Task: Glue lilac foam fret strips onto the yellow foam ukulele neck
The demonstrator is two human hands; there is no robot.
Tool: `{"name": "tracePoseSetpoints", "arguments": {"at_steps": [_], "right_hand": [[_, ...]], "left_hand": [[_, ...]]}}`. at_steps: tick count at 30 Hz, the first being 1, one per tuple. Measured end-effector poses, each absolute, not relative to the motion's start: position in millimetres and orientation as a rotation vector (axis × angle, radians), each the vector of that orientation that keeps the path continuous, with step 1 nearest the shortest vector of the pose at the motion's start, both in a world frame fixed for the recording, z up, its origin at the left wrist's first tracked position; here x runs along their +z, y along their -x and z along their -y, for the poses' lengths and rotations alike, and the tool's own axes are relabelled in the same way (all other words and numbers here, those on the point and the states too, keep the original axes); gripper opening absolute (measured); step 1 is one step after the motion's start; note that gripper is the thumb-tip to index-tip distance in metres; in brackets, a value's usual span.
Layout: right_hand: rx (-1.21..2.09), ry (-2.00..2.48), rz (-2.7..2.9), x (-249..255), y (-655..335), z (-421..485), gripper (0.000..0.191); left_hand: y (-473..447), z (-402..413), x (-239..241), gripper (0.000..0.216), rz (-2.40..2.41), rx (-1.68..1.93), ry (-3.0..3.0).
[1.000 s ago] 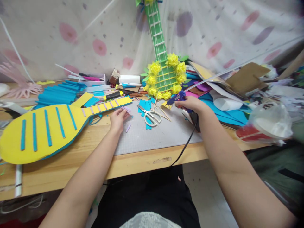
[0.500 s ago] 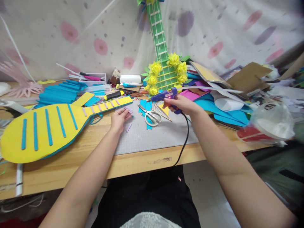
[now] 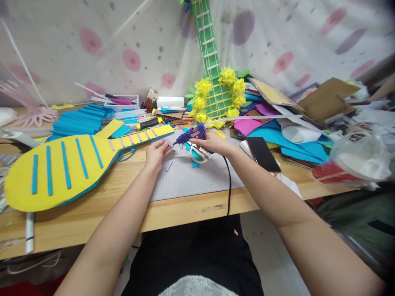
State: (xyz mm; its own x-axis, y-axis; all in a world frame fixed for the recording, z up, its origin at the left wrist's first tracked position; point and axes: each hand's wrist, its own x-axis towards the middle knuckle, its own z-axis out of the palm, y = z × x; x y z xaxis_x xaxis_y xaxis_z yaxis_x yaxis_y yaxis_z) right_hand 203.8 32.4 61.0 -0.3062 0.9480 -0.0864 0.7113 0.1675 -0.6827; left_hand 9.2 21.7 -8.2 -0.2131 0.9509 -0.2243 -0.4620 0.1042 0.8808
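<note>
Between the fingers of my left hand (image 3: 156,153) is a small purple strip (image 3: 168,142). My right hand (image 3: 212,142) is wrapped round a blue hot glue gun (image 3: 194,133), whose nozzle points left and is close to that strip; I cannot tell if they touch. A long white glue stick (image 3: 262,118) runs out of the gun's back. Below the left fingers another purple strip (image 3: 169,165) lies on the grey cutting mat (image 3: 191,185). To the left is a yellow paper guitar (image 3: 58,172) with blue strips on its body and purple ones along its neck. Scissors (image 3: 200,155) lie partly hidden under the gun.
A green paper guitar (image 3: 212,61) with yellow flowers stands at the back. Coloured paper (image 3: 293,144) piles up on the right, near a black phone (image 3: 262,153) and a bagged tub (image 3: 354,158). The gun's black cord (image 3: 229,185) hangs over the table edge.
My right hand has brought the glue gun left and slightly down, over the scissors and up to the purple strip. The left hand stays nearly in place. The phone has come into sight.
</note>
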Motion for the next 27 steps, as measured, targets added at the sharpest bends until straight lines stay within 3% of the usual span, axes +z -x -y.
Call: {"name": "tracePoseSetpoints", "arguments": {"at_steps": [27], "right_hand": [[0.856, 1.549, 2.112, 62.4, -199.1, -36.5, 0.034]], "left_hand": [[-9.8, -21.8, -10.3, 0.009, -1.139, 1.424, -0.651]]}}
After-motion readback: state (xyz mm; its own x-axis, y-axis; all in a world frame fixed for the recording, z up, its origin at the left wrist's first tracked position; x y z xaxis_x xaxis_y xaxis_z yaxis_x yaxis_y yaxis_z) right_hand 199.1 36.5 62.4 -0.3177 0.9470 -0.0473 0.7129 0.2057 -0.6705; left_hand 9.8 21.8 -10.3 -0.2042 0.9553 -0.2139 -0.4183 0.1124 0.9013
